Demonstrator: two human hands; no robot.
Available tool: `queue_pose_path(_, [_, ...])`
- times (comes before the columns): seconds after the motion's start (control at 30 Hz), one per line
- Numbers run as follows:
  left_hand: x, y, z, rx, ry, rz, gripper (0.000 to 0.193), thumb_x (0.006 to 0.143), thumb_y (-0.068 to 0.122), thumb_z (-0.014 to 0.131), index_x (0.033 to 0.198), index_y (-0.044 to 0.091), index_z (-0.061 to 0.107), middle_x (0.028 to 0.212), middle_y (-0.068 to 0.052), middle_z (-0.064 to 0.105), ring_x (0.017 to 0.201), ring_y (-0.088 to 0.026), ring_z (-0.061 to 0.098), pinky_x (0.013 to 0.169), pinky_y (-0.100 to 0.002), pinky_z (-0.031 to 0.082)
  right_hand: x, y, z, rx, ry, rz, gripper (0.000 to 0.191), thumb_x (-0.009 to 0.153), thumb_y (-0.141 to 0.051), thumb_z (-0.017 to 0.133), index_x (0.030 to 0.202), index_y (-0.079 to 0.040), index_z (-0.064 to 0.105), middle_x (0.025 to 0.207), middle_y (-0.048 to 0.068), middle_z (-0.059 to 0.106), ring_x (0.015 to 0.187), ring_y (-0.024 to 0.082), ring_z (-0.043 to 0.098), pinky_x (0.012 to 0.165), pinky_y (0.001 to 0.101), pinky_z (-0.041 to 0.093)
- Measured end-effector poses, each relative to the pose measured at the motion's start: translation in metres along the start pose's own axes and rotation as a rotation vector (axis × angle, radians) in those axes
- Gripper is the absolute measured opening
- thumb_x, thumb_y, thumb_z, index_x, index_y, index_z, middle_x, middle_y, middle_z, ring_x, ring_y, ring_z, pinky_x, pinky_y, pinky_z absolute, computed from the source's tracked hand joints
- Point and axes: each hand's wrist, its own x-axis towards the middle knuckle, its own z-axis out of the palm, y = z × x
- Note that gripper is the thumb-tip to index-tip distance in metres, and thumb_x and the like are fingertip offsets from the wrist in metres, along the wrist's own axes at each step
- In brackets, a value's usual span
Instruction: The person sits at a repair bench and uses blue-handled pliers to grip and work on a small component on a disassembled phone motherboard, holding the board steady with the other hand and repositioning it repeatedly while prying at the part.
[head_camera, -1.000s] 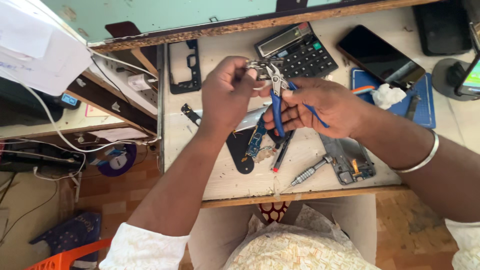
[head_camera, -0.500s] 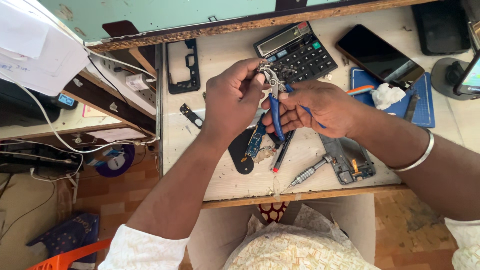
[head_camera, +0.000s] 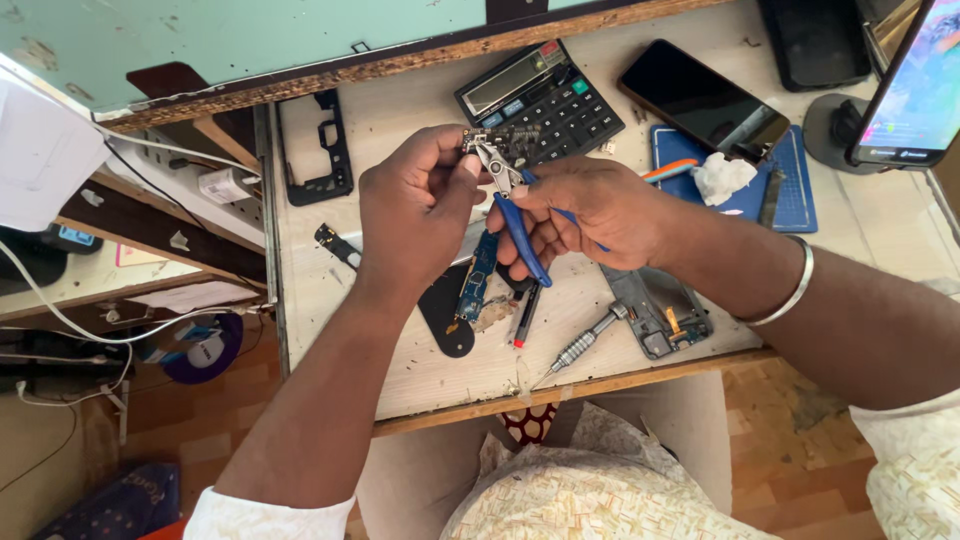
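Pliers (head_camera: 515, 215) with blue handles are sitting in the right hand (head_camera: 590, 215), the fingers wrapping both handles so the steel tip is pointing up and left toward the other hand. The left hand (head_camera: 415, 200) is pinching a small dark part (head_camera: 478, 140) between thumb and fingertips, holding it up off the bench (head_camera: 400, 370), probably so the tip can reach it at a clean angle. The part is lying right at the left fingertips, with the plier tip touching or just beside it; whether the tip is actually biting on it I cannot tell. Both hands are hovering above the bench, just in front of a calculator (head_camera: 545, 100). Below them a blue circuit board (head_camera: 478, 285), a red-tipped pen (head_camera: 525, 318) and a screwdriver (head_camera: 580, 345) are lying loose, near an opened phone body (head_camera: 660, 315). A dark phone (head_camera: 700, 100) is resting beyond the right wrist, partly on a blue mat (head_camera: 790, 185)
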Motion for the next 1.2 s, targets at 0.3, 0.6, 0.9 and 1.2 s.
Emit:
queue_pose_path(0.3, [-0.001,0.001,0.000,-0.044,-0.019,-0.017,0.017,0.103,-0.002,0.062,0.119,-0.002,0.066,0.104,-0.008,0.076,0.094,-0.010,0.076,0.080,-0.026,0.067,-0.003,0.004,0.001,0.031,0.044,-0.035,0.033,0.100,-0.026,0.056,0.107,0.005,0.066,0.088,0.018,0.072,0.078,0.025,0.073,0.070,0.0402,0.062])
queue_pose_path(0.6, [0.000,0.000,-0.003,-0.114,-0.062,-0.015,0.018,0.104,0.000,0.061,0.121,-0.003,0.067,0.103,-0.007,0.075,0.091,-0.008,0.073,0.080,-0.026,0.066,-0.007,0.004,0.002,0.008,0.045,-0.054,0.033,0.100,-0.026,0.056,0.105,0.005,0.066,0.084,0.018,0.072,0.071,0.025,0.071,0.065,0.0385,0.060])
queue_pose_path(0.9, [-0.002,-0.003,-0.002,-0.165,-0.057,-0.012,0.016,0.107,0.001,0.058,0.119,-0.003,0.067,0.100,-0.006,0.074,0.091,-0.008,0.072,0.082,-0.027,0.066,-0.005,0.001,0.012,-0.070,0.088,-0.070,0.024,0.094,-0.023,0.068,0.102,0.000,0.064,0.083,0.008,0.067,0.068,0.018,0.069,0.057,0.0355,0.058])
queue_pose_path(1.2, [-0.007,0.007,-0.008,-0.051,-0.046,0.085,0.015,0.107,-0.002,0.060,0.119,0.001,0.068,0.096,-0.004,0.074,0.086,-0.008,0.072,0.079,-0.024,0.063,-0.009,-0.005,0.023,-0.266,0.086,-0.096,0.021,0.088,-0.015,0.075,0.097,0.002,0.065,0.081,0.007,0.067,0.065,0.016,0.068,0.054,0.0334,0.058])
